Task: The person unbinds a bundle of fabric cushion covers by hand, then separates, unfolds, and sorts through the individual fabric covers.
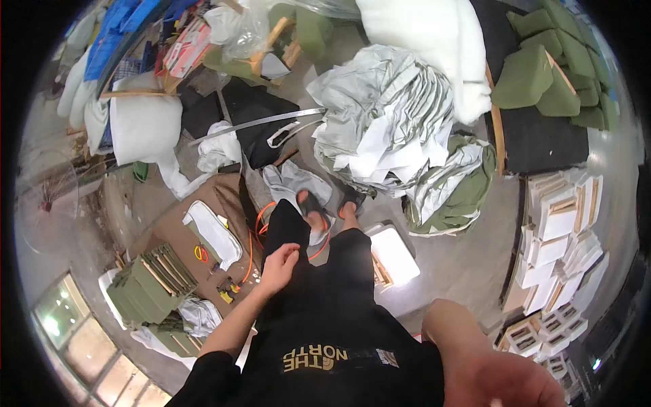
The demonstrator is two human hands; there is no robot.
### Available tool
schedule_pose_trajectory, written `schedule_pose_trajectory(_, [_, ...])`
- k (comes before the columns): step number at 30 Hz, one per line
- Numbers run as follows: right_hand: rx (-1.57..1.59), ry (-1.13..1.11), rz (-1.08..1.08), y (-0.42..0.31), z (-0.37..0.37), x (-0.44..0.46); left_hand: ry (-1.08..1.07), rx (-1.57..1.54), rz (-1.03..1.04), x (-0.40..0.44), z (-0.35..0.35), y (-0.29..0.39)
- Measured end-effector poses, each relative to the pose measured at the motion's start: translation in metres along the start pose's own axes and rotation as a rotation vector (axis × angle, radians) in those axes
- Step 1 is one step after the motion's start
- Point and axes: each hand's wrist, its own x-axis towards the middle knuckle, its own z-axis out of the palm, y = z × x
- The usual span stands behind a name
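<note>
My left hand (280,267) rests near my black-clad thigh, its fingers curled together; whether anything is inside them is hidden. At the bottom right, my right hand (512,381) is close to the camera and blurred, its fingers curled around a small pale end of something I cannot make out. To the left, a brown cloth surface (163,227) bears a white padded piece (213,234), orange-handled scissors (201,254) and a yellow and black tool (228,290). An orange hose (250,261) runs beside my left leg.
A large heap of grey-white fabric (383,119) lies ahead of my feet. White batting (434,41) is behind it. Green padded panels (150,285) are stacked at the left, more green cushions (542,81) at the upper right. Stacked white frames (553,237) stand right; a white board (395,256) lies nearby.
</note>
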Motion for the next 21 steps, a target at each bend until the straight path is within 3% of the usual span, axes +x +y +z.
schedule_pose_trajectory(4, [-0.342,-0.04,0.326,0.026,-0.066,-0.053,-0.05,0.024,0.049,0.08,0.005,0.029])
schedule_pose_trajectory(8, [-0.77,-0.122,1.204,0.098,-0.139,-0.19,-0.042,0.037,0.168,0.189,0.038,0.028])
schedule_pose_trajectory(11, [-0.855,-0.101,1.493,0.124,-0.203,-0.302,0.02,0.019,0.3,0.287,0.076,0.058])
schedule_pose_trajectory(15, [-1.049,-0.364,1.456,0.2,-0.219,-0.378,0.28,-0.109,0.584,0.445,0.137,0.101])
schedule_pose_trajectory(17, [-1.059,-0.497,1.46,0.246,-0.215,-0.419,0.367,0.129,0.385,0.496,0.155,0.11])
schedule_pose_trajectory(18, [-1.043,-0.531,1.458,0.268,-0.216,-0.44,0.318,0.172,0.378,0.51,0.155,0.109])
schedule_pose_trajectory(21, [-1.192,-0.912,1.324,0.306,-0.225,-0.483,0.193,0.24,0.366,0.534,0.142,0.09])
